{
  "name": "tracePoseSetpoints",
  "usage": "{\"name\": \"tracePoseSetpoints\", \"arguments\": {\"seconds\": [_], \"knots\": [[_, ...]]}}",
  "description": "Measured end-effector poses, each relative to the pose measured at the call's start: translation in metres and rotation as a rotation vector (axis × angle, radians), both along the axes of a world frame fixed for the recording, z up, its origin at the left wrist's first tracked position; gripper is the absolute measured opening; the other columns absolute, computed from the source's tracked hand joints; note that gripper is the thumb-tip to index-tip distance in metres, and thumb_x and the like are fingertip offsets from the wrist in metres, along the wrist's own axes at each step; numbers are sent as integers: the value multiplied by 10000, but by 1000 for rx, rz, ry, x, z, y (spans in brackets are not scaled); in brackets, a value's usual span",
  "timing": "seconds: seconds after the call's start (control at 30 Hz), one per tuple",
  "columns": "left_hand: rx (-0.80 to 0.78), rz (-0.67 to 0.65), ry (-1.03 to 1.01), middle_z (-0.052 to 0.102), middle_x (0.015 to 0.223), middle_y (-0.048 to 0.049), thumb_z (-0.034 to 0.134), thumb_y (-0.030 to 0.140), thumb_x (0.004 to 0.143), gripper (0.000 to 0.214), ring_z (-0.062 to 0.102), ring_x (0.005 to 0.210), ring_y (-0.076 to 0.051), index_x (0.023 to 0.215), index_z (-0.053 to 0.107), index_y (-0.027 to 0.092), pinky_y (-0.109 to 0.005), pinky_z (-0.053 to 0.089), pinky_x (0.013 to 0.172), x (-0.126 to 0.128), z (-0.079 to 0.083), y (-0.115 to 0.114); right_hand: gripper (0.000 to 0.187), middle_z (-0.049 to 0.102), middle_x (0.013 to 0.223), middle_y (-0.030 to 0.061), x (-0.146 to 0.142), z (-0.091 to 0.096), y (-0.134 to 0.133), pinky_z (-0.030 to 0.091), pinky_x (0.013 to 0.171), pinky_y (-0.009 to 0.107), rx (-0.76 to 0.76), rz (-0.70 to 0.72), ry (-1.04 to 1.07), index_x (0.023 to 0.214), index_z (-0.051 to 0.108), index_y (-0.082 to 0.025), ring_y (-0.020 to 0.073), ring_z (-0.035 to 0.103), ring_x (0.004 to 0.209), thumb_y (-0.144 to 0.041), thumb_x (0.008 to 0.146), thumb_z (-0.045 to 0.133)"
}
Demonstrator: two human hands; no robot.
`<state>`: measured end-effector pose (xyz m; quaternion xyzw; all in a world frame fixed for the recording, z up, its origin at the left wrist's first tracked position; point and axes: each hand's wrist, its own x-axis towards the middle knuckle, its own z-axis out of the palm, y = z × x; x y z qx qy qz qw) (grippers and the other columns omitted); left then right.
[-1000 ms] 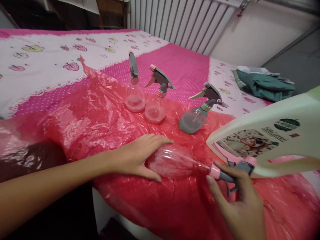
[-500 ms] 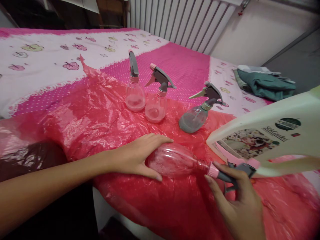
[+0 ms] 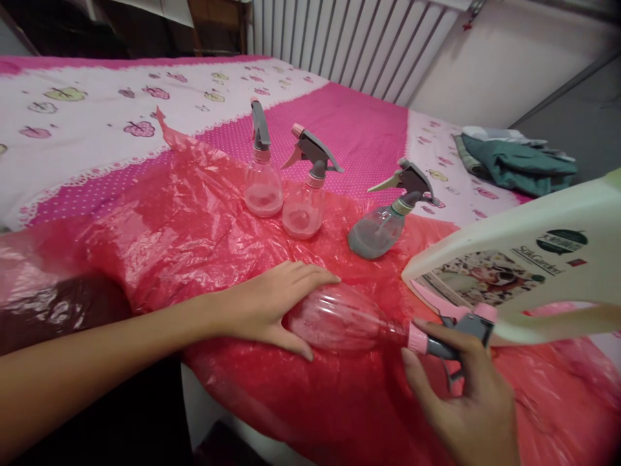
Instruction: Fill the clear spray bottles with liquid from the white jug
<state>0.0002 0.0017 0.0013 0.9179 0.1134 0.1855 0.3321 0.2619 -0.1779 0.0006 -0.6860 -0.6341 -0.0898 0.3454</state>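
A clear pink spray bottle (image 3: 339,318) lies on its side on red plastic sheeting (image 3: 310,388), its neck toward the right. Round its base is my left hand (image 3: 276,310), thumb on the near side and fingers on the far side. My right hand (image 3: 466,388) grips the grey and pink trigger sprayer head (image 3: 444,343) at the bottle's mouth, thumb and forefinger at the pink collar. Whether collar and neck still touch is hard to tell. Some of the trigger is hidden by my right hand.
Beyond my hands stand two pink spray bottles (image 3: 262,188) (image 3: 303,210) and a tilted grey-green one (image 3: 376,233), all with sprayer heads. A large cream jug (image 3: 514,259) leans at the right. Folded dark green cloth (image 3: 519,158) lies farther back on the patterned bedspread (image 3: 359,123).
The sprayer head in my right hand has turned a little and shifted slightly right, relative to the bottle neck. My left hand keeps its hold on the bottle.
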Motion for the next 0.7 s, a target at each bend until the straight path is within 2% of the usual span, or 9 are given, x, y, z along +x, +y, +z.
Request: {"name": "tracePoseSetpoints", "arguments": {"seconds": [0.1,0.2,0.3,0.37,0.43,0.53,0.6,0.7], "knots": [[2,11,10,609,1523,-206,806,629,875,877,614,1352,-407,1564,448,222,-572,478,1143,0,0,0,223,759,1006,50,1,1,-3,550,764,384,4,-55,15,1142,687,-264,259,717,930,-422,986,660],[-11,29,16,618,1515,-198,813,633,867,887,625,1333,-405,1569,446,234,-572,486,1130,0,0,-1,232,754,989,48,7,2,-3,511,661,338,4,-13,-63,1152,684,-268,249,706,887,-418,975,669],[-20,28,15,620,1511,-196,812,646,863,892,627,1332,-404,1567,447,236,-573,488,1128,0,0,-1,226,734,959,23,11,3,-2,506,614,300,-25,46,-48,1144,679,-268,189,688,759,-418,975,666],[-23,35,27,615,1518,-194,811,652,862,897,626,1335,-405,1568,440,241,-575,489,1129,0,0,-1,237,731,972,19,12,4,-1,477,565,281,-19,1,-8,1152,674,-264,162,670,704,-424,978,664],[-26,44,38,612,1521,-195,810,652,862,899,626,1334,-405,1568,437,238,-576,492,1127,0,1,-1,246,730,988,24,12,4,-1,464,565,281,-10,-46,-2,1159,675,-264,168,677,730,-432,979,664],[-34,43,47,611,1523,-197,802,657,868,894,625,1336,-403,1563,439,229,-572,494,1126,0,2,-1,234,720,977,18,12,4,-2,515,654,291,-49,23,-9,1147,674,-270,178,700,785,-432,979,662],[-32,42,46,610,1522,-203,796,671,867,900,624,1335,-405,1560,439,220,-574,495,1124,0,2,-1,232,721,965,18,12,5,-2,513,635,286,-51,39,-8,1151,668,-264,172,692,758,-423,982,659],[-29,49,42,607,1523,-208,790,675,869,903,622,1335,-409,1560,435,214,-580,495,1122,0,1,-2,250,736,974,46,12,8,-2,467,574,292,-14,-23,-77,1160,665,-255,218,705,826,-431,982,657]]}}
